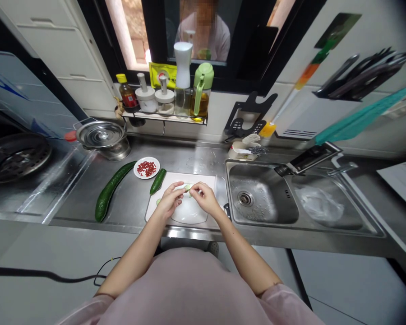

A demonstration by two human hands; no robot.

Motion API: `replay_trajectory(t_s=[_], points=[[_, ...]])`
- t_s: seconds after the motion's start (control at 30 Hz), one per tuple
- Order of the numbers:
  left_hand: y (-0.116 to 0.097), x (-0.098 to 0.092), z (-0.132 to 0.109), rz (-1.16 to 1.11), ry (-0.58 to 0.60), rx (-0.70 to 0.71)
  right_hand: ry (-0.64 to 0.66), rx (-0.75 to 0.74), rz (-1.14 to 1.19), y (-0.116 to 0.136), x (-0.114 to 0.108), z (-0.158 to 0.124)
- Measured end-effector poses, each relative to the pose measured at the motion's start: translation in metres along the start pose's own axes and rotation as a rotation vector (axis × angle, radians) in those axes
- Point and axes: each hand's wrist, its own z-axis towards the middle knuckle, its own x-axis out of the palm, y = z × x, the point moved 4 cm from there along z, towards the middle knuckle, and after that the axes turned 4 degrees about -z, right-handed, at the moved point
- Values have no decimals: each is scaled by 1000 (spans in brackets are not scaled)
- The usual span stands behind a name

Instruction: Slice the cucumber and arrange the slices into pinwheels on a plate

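Note:
Over a white dish (191, 215), my left hand (170, 199) and my right hand (205, 197) meet, pinching a small pale-green cucumber slice (187, 187) between their fingertips. The dish rests on a white cutting board (151, 211). A cut length of cucumber (158, 181) lies at the board's upper left corner, close to my left hand. Partly behind my left wrist, a bit of green shows on the board. At the board's right edge lies a kitchen knife (220, 186), its black handle towards me.
A long whole cucumber (111, 193) and a small plate (137, 173) of chopped red pieces lie to the left. Behind them stands a lidded metal pot (113, 149). The sink (260, 194) is on the right; a seasoning rack (165, 118) hangs below the window.

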Motion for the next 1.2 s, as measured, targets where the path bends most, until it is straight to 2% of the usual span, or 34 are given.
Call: replay_trajectory(t_s=[0.17, 0.47, 0.77, 1.2], points=[[-4, 3, 0, 56, -36, 90, 4, 145, 122, -8, 7, -2], [-1, 2, 5, 112, -12, 254, 29, 277, 300, -14, 11, -2], [1, 1, 4, 123, -11, 279, 107, 391, 461, -15, 20, -6], [5, 0, 4, 152, -37, 293, 85, 465, 398, -18, 26, -7]])
